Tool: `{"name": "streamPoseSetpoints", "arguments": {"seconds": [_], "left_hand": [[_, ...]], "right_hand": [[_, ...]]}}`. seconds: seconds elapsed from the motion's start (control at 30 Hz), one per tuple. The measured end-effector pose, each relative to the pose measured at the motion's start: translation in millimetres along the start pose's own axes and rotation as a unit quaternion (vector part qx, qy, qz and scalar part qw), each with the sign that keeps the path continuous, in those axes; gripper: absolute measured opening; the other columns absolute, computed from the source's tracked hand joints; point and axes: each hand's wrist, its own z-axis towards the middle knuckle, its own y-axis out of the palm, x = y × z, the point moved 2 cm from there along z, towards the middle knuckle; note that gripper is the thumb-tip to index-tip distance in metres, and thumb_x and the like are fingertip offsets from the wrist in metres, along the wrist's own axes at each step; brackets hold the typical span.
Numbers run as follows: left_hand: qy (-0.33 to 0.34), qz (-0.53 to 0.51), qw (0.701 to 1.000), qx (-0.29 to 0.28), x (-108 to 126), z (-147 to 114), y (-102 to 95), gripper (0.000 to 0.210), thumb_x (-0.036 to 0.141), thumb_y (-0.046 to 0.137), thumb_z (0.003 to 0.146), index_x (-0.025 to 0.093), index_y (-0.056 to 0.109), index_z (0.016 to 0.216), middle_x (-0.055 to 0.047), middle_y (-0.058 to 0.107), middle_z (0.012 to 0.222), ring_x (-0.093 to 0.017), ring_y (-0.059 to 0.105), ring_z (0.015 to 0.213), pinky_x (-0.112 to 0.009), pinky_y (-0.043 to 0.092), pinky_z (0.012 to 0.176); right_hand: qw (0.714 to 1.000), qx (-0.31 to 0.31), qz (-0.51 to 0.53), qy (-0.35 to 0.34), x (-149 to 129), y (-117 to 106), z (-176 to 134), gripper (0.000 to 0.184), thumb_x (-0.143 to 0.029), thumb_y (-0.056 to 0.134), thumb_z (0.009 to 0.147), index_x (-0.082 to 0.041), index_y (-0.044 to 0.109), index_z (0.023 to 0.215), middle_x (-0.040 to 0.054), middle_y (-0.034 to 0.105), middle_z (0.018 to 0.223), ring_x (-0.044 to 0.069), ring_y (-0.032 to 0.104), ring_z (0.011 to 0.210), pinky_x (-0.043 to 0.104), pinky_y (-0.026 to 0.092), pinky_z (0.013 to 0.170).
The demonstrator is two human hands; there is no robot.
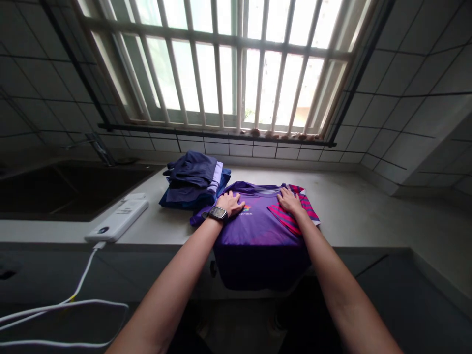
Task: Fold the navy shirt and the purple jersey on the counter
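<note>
A purple T-shirt (263, 223) lies spread on the countertop, its collar toward the window and its lower part hanging over the front edge. Its right sleeve has red and dark stripes and is folded inward over the chest. My left hand (230, 202), with a watch on the wrist, rests flat on the left shoulder area beside a small printed logo. On the striped part near the collar lies my right hand (289, 200), fingers stretched out. Both hands press on the cloth without gripping it. Left of the shirt sits a stack of folded dark clothes (193, 172).
A white power bank (120, 216) with a white cable (86, 270) lies left on the countertop (350, 211). Beyond it are a dark sink (66, 189) and a faucet (99, 147). A barred window (221, 64) is behind, and a tiled wall juts out at right.
</note>
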Motion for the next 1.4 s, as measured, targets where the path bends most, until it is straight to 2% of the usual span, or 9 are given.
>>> {"name": "streamPoseSetpoints", "arguments": {"seconds": [0.27, 0.4, 0.53, 0.73, 0.87, 0.97, 1.07, 1.23, 1.4], "left_hand": [[-0.067, -0.008, 0.998, -0.010, 19.0, 42.1, -16.3, 0.049, 0.043, 0.045, 0.101, 0.014, 0.064, 0.136, -0.023, 0.062, 0.139, -0.035, 0.065, 0.125, -0.044, 0.052, 0.100], [0.031, -0.010, 0.996, 0.086, 29.3, 64.9, -3.1, 0.046, 0.026, 0.046, 0.098, 0.012, 0.061, 0.139, -0.019, 0.060, 0.145, -0.029, 0.059, 0.134, -0.036, 0.047, 0.111], [0.005, -0.074, 0.993, 0.097, 22.3, 77.2, 15.8, 0.052, 0.029, 0.039, 0.103, 0.016, 0.052, 0.152, -0.015, 0.054, 0.156, -0.026, 0.052, 0.144, -0.036, 0.043, 0.119], [0.117, -0.074, 0.981, 0.136, 23.3, 75.5, 14.2, 0.055, 0.026, 0.042, 0.102, 0.019, 0.051, 0.155, -0.011, 0.049, 0.162, -0.022, 0.046, 0.150, -0.034, 0.035, 0.125], [0.048, -0.083, 0.990, 0.101, 20.9, 76.8, 16.5, 0.057, 0.034, 0.033, 0.107, 0.013, 0.045, 0.159, -0.016, 0.044, 0.166, -0.026, 0.040, 0.154, -0.042, 0.034, 0.126], [0.034, -0.076, 0.989, 0.126, 20.5, 79.3, 17.8, 0.061, 0.041, 0.040, 0.106, 0.015, 0.043, 0.160, -0.015, 0.028, 0.174, -0.030, 0.027, 0.161, -0.047, 0.028, 0.129], [0.096, -0.069, 0.985, 0.128, 22.7, 81.0, 19.5, 0.057, 0.038, 0.038, 0.106, 0.015, 0.047, 0.157, -0.013, 0.036, 0.171, -0.025, 0.031, 0.159, -0.041, 0.024, 0.130], [0.069, -0.057, 0.993, 0.077, 20.8, 80.5, 22.5, 0.056, 0.039, 0.030, 0.109, 0.015, 0.050, 0.155, -0.013, 0.043, 0.167, -0.028, 0.037, 0.155, -0.043, 0.033, 0.126], [0.072, -0.007, 0.990, 0.124, 31.8, 69.0, 0.0, 0.052, 0.031, 0.033, 0.107, 0.012, 0.055, 0.149, -0.019, 0.046, 0.163, -0.033, 0.040, 0.152, -0.048, 0.034, 0.123]], "right_hand": [[0.995, 0.039, 0.008, 0.091, 32.4, 5.0, 20.8, 0.063, -0.038, 0.020, 0.108, -0.018, 0.035, 0.166, 0.0083, 0.028, 0.174, 0.027, 0.025, 0.160, 0.057, 0.019, 0.129], [0.997, 0.059, -0.022, 0.036, 30.3, 10.9, 24.9, 0.061, -0.031, 0.021, 0.107, -0.018, 0.040, 0.163, 0.0086, 0.032, 0.173, 0.026, 0.029, 0.159, 0.057, 0.022, 0.129], [0.998, 0.040, -0.033, -0.029, 29.6, 13.8, 24.3, 0.062, -0.028, 0.017, 0.107, -0.018, 0.041, 0.163, 0.0061, 0.031, 0.173, 0.025, 0.027, 0.159, 0.056, 0.022, 0.130], [0.999, 0.013, -0.009, 0.041, 31.0, 5.9, 23.8, 0.064, -0.031, 0.010, 0.108, -0.018, 0.028, 0.168, 0.0056, 0.023, 0.176, 0.025, 0.021, 0.162, 0.055, 0.021, 0.130], [0.994, 0.042, -0.034, 0.096, 19.2, -0.9, 23.1, 0.063, -0.032, 0.016, 0.109, -0.014, 0.034, 0.166, 0.0128, 0.032, 0.172, 0.033, 0.028, 0.159, 0.062, 0.018, 0.128], [0.996, 0.074, -0.044, 0.023, 1.5, 0.9, 21.9, 0.061, -0.032, 0.020, 0.108, -0.015, 0.039, 0.164, 0.0138, 0.036, 0.171, 0.033, 0.030, 0.158, 0.061, 0.021, 0.127], [0.996, 0.027, -0.031, -0.080, -11.5, 11.0, 21.7, 0.060, -0.032, 0.019, 0.110, -0.019, 0.038, 0.165, 0.0080, 0.027, 0.175, 0.027, 0.025, 0.161, 0.053, 0.025, 0.128], [0.998, -0.010, -0.021, -0.064, -12.2, 18.9, 25.4, 0.061, -0.036, 0.017, 0.111, -0.019, 0.032, 0.167, 0.0077, 0.020, 0.176, 0.025, 0.019, 0.163, 0.055, 0.020, 0.129], [0.998, -0.016, -0.017, -0.055, -14.8, 14.3, 22.6, 0.062, -0.039, 0.015, 0.111, -0.017, 0.029, 0.168, 0.0070, 0.018, 0.177, 0.025, 0.016, 0.163, 0.055, 0.017, 0.130]]}}
